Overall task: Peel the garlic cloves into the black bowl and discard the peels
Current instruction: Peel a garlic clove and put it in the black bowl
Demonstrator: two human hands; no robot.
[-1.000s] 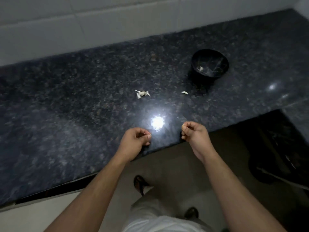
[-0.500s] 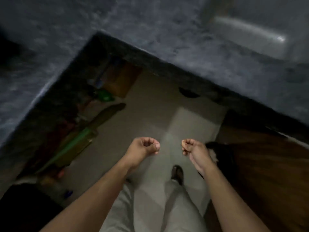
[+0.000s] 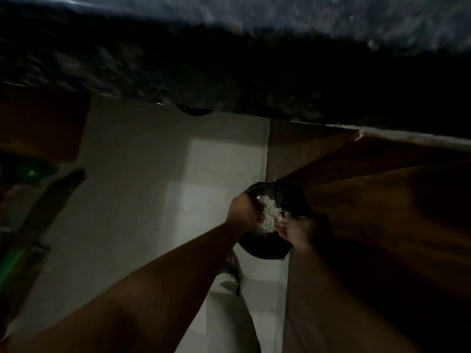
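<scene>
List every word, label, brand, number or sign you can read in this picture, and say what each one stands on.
None: no readable text shows anywhere in this dim, blurred view.
The black bin shows no label.
The pale peels between the left hand and the right hand carry no marks.
The dark counter and the brown cabinet door show no lettering.

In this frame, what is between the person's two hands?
In the head view, a pale clump of garlic peels lies between the left hand and the right hand, over a black bin on the floor. Blur hides the exact finger contact.
</scene>
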